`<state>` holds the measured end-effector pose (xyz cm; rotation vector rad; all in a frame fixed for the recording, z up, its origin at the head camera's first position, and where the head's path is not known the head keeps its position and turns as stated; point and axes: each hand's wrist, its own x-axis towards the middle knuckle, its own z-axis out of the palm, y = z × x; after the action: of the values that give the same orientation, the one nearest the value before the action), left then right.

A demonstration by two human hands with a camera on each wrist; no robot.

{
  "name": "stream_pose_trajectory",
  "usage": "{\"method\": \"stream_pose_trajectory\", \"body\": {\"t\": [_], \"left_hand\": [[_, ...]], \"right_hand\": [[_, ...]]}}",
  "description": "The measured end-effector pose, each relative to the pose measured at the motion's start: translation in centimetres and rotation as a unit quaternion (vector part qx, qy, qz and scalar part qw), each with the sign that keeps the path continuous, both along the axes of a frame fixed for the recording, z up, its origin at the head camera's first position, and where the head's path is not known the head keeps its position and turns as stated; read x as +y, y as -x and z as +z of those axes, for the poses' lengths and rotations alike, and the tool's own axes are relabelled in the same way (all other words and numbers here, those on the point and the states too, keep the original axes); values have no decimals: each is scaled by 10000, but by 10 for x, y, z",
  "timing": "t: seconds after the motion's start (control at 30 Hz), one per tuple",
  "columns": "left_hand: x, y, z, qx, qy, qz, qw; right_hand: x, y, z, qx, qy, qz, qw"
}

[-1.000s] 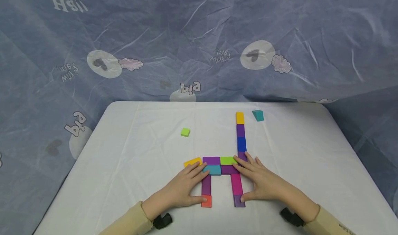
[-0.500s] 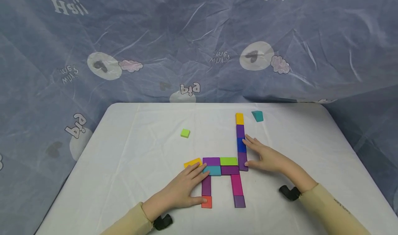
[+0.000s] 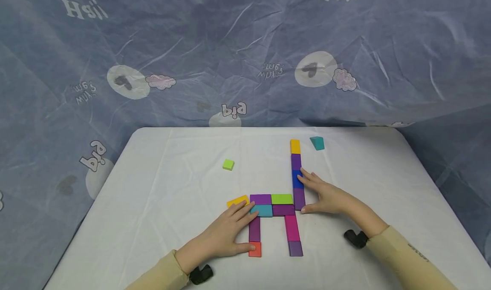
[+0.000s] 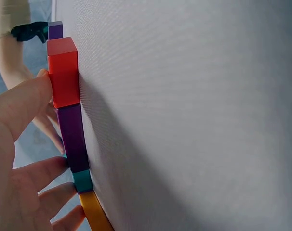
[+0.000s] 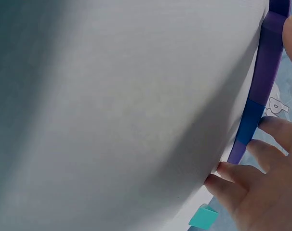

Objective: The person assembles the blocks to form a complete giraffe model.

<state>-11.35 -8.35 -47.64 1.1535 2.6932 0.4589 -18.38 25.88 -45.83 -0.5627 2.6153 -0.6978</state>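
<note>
In the head view, flat coloured blocks lie joined in a figure on the white table. My left hand (image 3: 228, 232) spreads over its left side, fingertips on the teal block (image 3: 264, 211) and the yellow block (image 3: 235, 201), thumb on the red block (image 4: 64, 72). On the right, my right hand (image 3: 330, 197) rests its outstretched fingertips along a column, by the blue block (image 3: 297, 179). Its thumb is at the lower end of the long purple block (image 3: 299, 199). A lime block (image 3: 281, 199) and a dark purple block (image 3: 283, 210) lie between the hands. Neither hand grips anything.
Two legs run toward me, the right one having a magenta block (image 3: 292, 228). A yellow block (image 3: 295, 146) tops the column. A loose lime square (image 3: 228, 165) lies at the back left, and a teal wedge (image 3: 317, 143) at the back right. A patterned curtain (image 3: 245, 55) hangs behind.
My right hand has moved up and right, from the lime block and right leg to the column, then shifted its thumb slightly down. My left hand has stayed in place.
</note>
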Motion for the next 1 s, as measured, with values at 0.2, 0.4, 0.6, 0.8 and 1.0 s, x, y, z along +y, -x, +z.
{"method": "stream_pose_trajectory", "body": {"t": [0.2,0.4,0.6,0.8,1.0], "left_hand": [[0,0,0,61,-1,-11,10000],[0,0,0,103,-26,-56,9999],[0,-1,0,-97,-178,57,9998],[1,-2,2,-72,-389,119,9991],[-1,3,9,-189,-704,430,9964]], "right_hand": [[0,-1,1,50,32,26,10000],[-1,-2,3,13,53,-10,10000],[-1,-3,4,-31,52,-59,10000],[-1,-4,3,-7,85,-26,10000],[0,-3,2,53,50,-16,10000]]}}
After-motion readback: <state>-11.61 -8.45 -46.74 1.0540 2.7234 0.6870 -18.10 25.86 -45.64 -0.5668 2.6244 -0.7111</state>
